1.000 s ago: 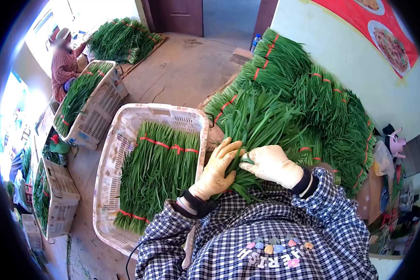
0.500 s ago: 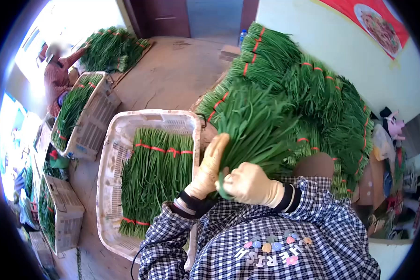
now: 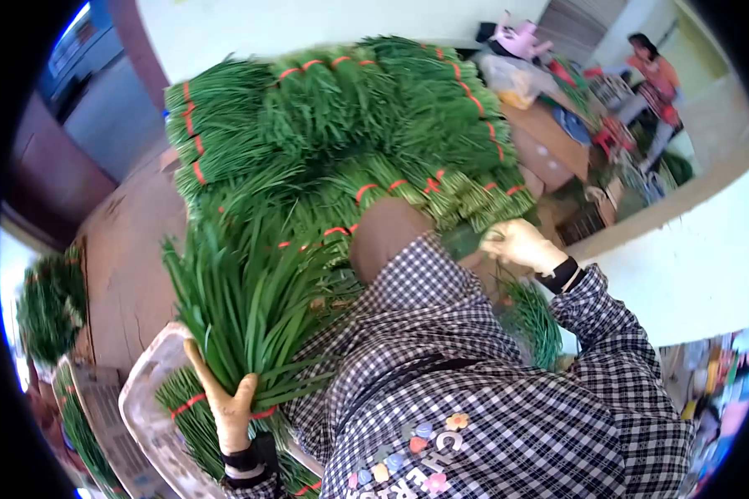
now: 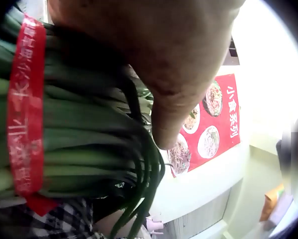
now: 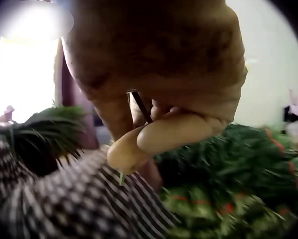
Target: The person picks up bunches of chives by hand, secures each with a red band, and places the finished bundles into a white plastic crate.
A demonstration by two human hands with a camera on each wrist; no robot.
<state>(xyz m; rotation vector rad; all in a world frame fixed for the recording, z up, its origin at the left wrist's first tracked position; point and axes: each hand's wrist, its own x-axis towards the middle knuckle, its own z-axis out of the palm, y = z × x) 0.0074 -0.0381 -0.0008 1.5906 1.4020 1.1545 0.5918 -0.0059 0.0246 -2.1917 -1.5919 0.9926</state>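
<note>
A loose-topped bunch of long green leaves (image 3: 245,291) leans up from my left hand (image 3: 231,409), whose thumb and fingers hold it low down by a red band. Close up in the left wrist view, the printed red band (image 4: 26,109) wraps the stems, with my left hand (image 4: 164,55) around them. Off to the right of my knee, my right hand (image 3: 524,246) is raised away from the bunch. Its fingers are curled in the right wrist view, the hand (image 5: 164,64) pinching a thin leaf or stalk whose green tip (image 5: 122,178) pokes out below.
Banded green bundles (image 3: 333,108) are piled beyond my knee (image 3: 391,237). A white basket (image 3: 146,387) with bundles stands at lower left, another crate (image 3: 108,416) beside it. Loose greens (image 3: 534,324) lie low at right. Another person (image 3: 653,83) is at upper right.
The view has turned right. My right hand has left the bunch and moved out to the right; my left hand still holds the bunch, now farther left.
</note>
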